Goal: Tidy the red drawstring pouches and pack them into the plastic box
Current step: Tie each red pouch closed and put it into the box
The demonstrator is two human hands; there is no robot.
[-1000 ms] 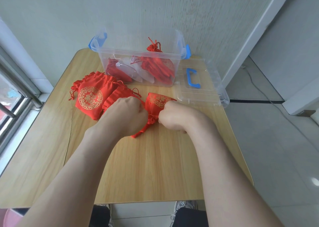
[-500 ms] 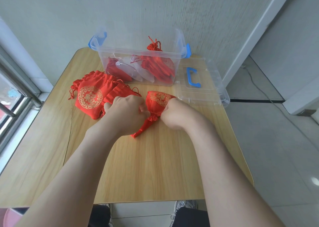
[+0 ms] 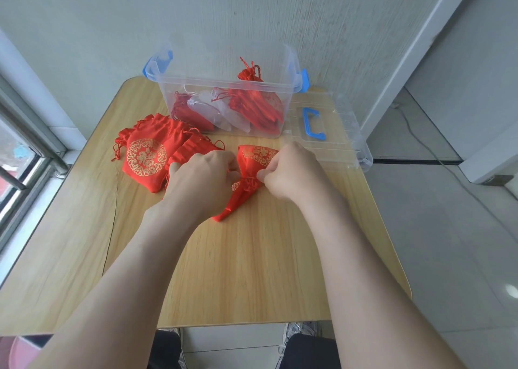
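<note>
A red drawstring pouch [image 3: 246, 172] with gold print lies in the middle of the wooden table [image 3: 238, 270], cinched at its neck. My left hand [image 3: 204, 180] pinches it from the left and my right hand [image 3: 291, 172] pinches it from the right, both at the gathered neck. A pile of more red pouches [image 3: 148, 152] lies to the left. The clear plastic box [image 3: 224, 88] with blue latches stands at the table's far edge and holds several red pouches [image 3: 252, 105].
The box's clear lid [image 3: 330, 133] with a blue handle lies flat to the right of the box, reaching the table's right edge. A window frame [image 3: 25, 144] runs along the left. A wall stands right behind the box.
Both hands have shifted slightly away from me and apart along the pouch's neck, and the neck is drawn tighter. The pile and box have not moved.
</note>
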